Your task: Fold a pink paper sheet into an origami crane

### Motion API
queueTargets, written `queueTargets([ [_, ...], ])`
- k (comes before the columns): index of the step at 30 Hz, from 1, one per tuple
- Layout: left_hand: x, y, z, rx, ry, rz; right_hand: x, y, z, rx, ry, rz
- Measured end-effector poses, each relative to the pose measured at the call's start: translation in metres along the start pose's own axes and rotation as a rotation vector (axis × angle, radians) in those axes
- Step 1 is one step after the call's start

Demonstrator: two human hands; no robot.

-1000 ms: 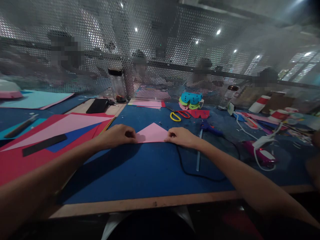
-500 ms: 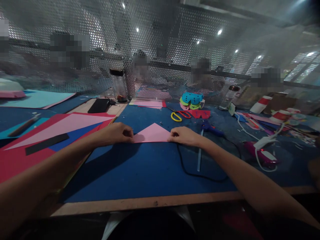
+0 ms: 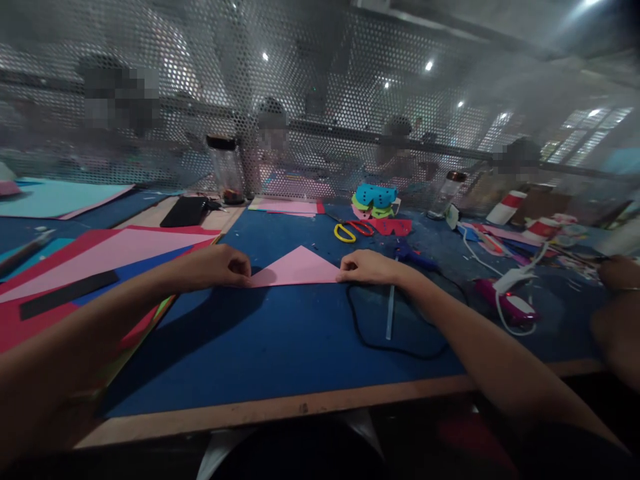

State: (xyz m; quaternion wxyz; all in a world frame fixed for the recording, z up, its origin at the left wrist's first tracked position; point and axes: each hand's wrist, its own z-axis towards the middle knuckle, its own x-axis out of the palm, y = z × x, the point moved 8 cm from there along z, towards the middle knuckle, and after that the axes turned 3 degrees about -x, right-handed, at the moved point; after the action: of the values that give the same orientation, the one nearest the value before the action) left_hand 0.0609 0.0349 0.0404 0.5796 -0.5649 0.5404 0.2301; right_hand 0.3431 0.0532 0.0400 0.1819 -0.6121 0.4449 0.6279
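A sheet of pink paper (image 3: 299,267), folded into a triangle, lies on the blue table top (image 3: 280,347) with its point facing away from me. My left hand (image 3: 225,265) pinches the left corner along the near edge. At the opposite corner, the bent fingers of my right hand (image 3: 364,267) close on the paper. The fingertips of both hands are partly hidden behind the knuckles. Just beyond my right hand lies a blue glue gun (image 3: 417,257), partly covered by my wrist, with a clear glue stick (image 3: 390,313) beside my forearm.
Scissors with yellow and red handles (image 3: 345,232) lie behind the paper, near cut-out mask shapes (image 3: 376,195). Coloured sheets (image 3: 150,240) are stacked at left by a black phone (image 3: 185,211). A magenta device (image 3: 507,300) with a white cord sits right, near another person's hand (image 3: 617,273).
My left hand has slid slightly left, away from my right hand, and more of the paper's near edge shows. The view has turned a little right, and another person's hand shows at right.
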Motion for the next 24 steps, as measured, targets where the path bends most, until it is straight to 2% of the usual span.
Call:
queueTargets([
  [16,0.002,0.011,0.005,-0.046,0.022,0.007,-0.006,-0.014,-0.004,0.008,0.054,0.054],
  [24,0.003,0.015,0.006,-0.059,0.025,0.009,-0.006,-0.012,-0.006,0.022,0.07,-0.029],
])
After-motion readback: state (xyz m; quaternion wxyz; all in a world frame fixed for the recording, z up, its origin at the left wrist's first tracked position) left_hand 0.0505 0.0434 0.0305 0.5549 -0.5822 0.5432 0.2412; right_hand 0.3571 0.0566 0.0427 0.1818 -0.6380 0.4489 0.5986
